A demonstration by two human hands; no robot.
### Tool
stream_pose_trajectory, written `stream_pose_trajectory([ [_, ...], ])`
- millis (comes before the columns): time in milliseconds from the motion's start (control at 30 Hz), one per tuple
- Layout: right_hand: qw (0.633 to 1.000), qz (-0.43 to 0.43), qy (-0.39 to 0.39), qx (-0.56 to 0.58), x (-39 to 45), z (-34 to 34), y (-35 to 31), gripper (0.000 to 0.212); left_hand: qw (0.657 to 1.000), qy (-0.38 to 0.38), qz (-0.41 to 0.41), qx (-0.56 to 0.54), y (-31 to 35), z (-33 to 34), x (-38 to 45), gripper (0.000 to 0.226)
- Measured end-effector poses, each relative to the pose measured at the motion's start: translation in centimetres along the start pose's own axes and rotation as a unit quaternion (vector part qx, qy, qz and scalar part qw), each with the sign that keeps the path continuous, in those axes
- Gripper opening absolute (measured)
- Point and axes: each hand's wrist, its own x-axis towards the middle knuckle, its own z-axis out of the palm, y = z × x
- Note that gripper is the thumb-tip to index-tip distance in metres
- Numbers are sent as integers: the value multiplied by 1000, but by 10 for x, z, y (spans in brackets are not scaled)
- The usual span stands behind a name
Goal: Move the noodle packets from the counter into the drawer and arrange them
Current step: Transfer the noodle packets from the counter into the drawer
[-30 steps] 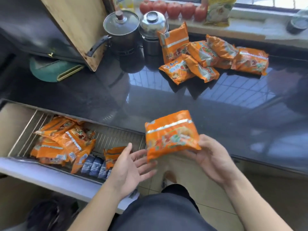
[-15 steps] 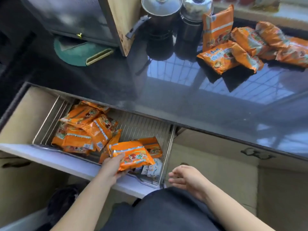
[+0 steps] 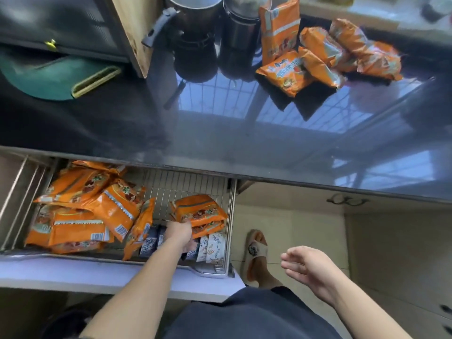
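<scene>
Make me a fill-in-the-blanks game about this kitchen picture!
1. The left hand holds a noodle packet inside the ____.
2. The right hand is ____, holding nothing.
3. The packets still waiting lie on the ____.
4. The packets are mostly ____ in colour.

Missing words: drawer, empty, counter, orange

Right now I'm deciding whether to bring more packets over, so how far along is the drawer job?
Roughly half done. A pile of orange noodle packets already lies in the left of the open wire-rack drawer. The left hand grips the top orange packet of a small stack at the drawer's right; the right hand is empty. About five orange packets are left on the glossy black counter.
</scene>
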Motion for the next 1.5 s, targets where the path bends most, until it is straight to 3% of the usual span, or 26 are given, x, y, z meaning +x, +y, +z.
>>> stream_pose_trajectory([
  [100, 999, -15, -6, 42, -3, -7, -22, 13, 998, 43, 37, 14, 3, -8, -40, 27],
  [267, 990, -76, -66, 96, -1, -25, -89, 12, 991, -34, 132, 8, 28, -6, -94, 16],
  [433, 978, -107, -144, 110, 33, -45, -192, 15, 977, -35, 182, -107, 74, 15, -154, 14],
  [533, 974, -134, -135, 126, 67, -58, -269, 22, 964, 1, 180, -196, 91, 36, -184, 15],
  [633, 963, -130, -118, 204, 94, -74, -342, 36, 956, 5, 175, -236, 103, 58, -204, 16],
  [800, 954, -78, -184, 225, 119, -87, -399, 87, 940, 37, 192, -278, 115, 84, -222, 19],
  [867, 946, -86, -215, 228, 126, -80, -404, 86, 936, 44, 197, -289, 117, 91, -227, 21],
  [1033, 934, -134, -173, 282, 140, -65, -407, 40, 937, 46, 198, -286, 121, 99, -235, 21],
  [1267, 878, -225, -191, 378, 95, -90, -351, 25, 941, 29, 206, -266, 117, 95, -236, 22],
  [1367, 881, -274, -155, 354, 67, -104, -298, 21, 944, 29, 217, -245, 111, 87, -237, 22],
  [1500, 895, -312, -152, 280, 20, -105, -228, 32, 952, 44, 241, -185, 93, 67, -234, 20],
])
